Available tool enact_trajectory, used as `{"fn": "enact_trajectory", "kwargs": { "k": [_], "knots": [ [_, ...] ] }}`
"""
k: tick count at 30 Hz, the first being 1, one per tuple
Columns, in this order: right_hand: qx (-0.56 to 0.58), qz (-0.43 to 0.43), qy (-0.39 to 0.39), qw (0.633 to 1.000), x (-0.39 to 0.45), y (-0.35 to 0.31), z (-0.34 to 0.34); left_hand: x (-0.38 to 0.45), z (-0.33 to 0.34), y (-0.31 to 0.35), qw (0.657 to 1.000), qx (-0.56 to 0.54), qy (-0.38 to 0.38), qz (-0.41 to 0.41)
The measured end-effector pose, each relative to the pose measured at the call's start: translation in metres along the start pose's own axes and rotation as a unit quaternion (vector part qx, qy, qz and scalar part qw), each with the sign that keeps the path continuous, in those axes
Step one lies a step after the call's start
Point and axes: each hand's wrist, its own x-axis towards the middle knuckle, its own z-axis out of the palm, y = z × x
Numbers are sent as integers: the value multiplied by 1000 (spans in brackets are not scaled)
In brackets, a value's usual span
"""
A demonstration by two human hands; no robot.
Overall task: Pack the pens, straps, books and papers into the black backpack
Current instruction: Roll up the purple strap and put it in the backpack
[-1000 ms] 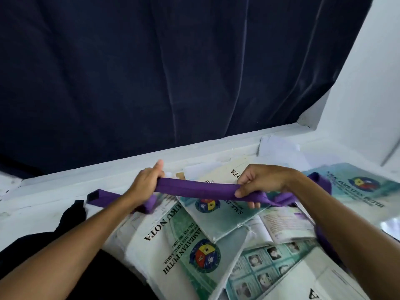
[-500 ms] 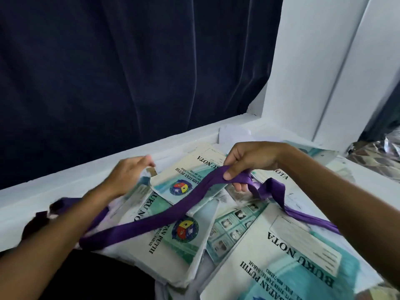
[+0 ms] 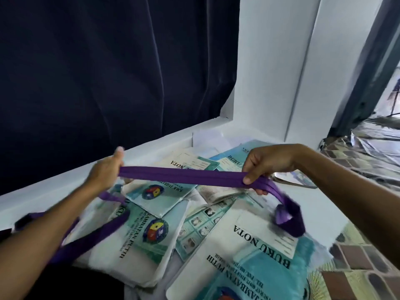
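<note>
Black fabric (image 3: 71, 284), dark and soft-looking, fills the lower left corner of the frame under the left forearm; it may be the backpack, though too little shows to be sure. Just above it lies a heap of thin teal-and-white notebooks printed "BUKU NOTA" (image 3: 255, 254), overlapping at odd angles on the white desk (image 3: 65, 185), with loose white sheets of paper (image 3: 207, 137) beyond them near the back edge.

Over the heap, a long purple fabric strap (image 3: 184, 176) is stretched level between both hands, its long axis running left to right across the middle of the frame. The left hand (image 3: 106, 169) grips one end with curled fingers, thumb raised; from there the strap drops and trails down toward the lower left beside the forearm. The right hand (image 3: 268, 165) pinches the other end, thumb on top and fingers beneath, and a blurred loop hangs below it over a notebook.

Judging by this, the strap is being gathered for packing, and the left hand is nearer the dark fabric, so the bundle would travel down-left. The dangling tail and loop could drag across the notebooks.

Behind the desk hang a dark navy curtain (image 3: 108, 72) at upper left and a white wall (image 3: 281, 61) at upper right.
</note>
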Motion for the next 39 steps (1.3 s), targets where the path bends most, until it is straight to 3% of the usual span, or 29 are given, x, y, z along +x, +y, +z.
{"fn": "enact_trajectory", "kwargs": {
  "k": [2,4,7,9,12,18,21,25,27,34,39],
  "knots": [
    [8,-1,-6,1000,-8,13,-9,6,-13,-13,993,109,0,-43],
    [29,-20,-15,999,-13,23,-18,0,-14,7,987,157,-18,-35],
    [71,-66,-15,995,-14,29,-25,-29,24,93,997,1,-60,55],
    [74,-93,-7,993,-15,27,-28,-59,64,164,979,-131,-124,97],
    [85,-117,9,989,-20,25,-34,-86,112,221,942,-257,-200,79],
    [110,-112,16,987,-37,42,-43,-87,113,240,930,-339,-134,38],
    [118,-127,32,984,-35,50,-41,-89,112,250,940,-300,-145,67],
    [107,-131,26,985,-36,55,-44,-86,110,257,973,-209,-38,88],
    [98,-136,7,986,-40,59,-45,-76,99,245,981,-170,-20,89],
    [125,-129,-43,983,-53,82,-54,-44,47,165,997,-72,21,24],
    [159,-148,-80,973,-58,90,-57,-41,21,118,992,86,62,-73]
  ]
}}
